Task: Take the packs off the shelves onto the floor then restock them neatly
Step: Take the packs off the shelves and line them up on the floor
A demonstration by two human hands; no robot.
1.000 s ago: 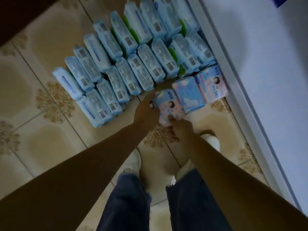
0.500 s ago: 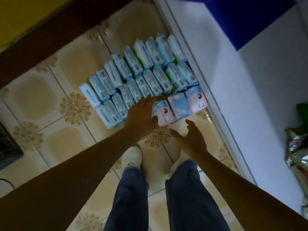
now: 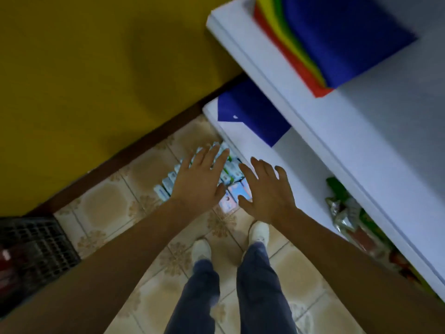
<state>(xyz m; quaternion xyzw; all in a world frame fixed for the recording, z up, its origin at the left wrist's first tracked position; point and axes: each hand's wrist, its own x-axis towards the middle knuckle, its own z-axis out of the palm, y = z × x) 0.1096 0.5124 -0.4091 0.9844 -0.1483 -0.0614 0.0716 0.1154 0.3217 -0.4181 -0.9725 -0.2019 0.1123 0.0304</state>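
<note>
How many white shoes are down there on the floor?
2. The left shoe stands on the tiled floor; the right shoe is beside it, nearer the white shelf unit. Blue trouser legs hide both heels; no others show.

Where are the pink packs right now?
Head view, centre: the pink packs lie on the floor, showing between the left hand and right hand, at the near end of the blue packs, beside the white shelf.
</note>
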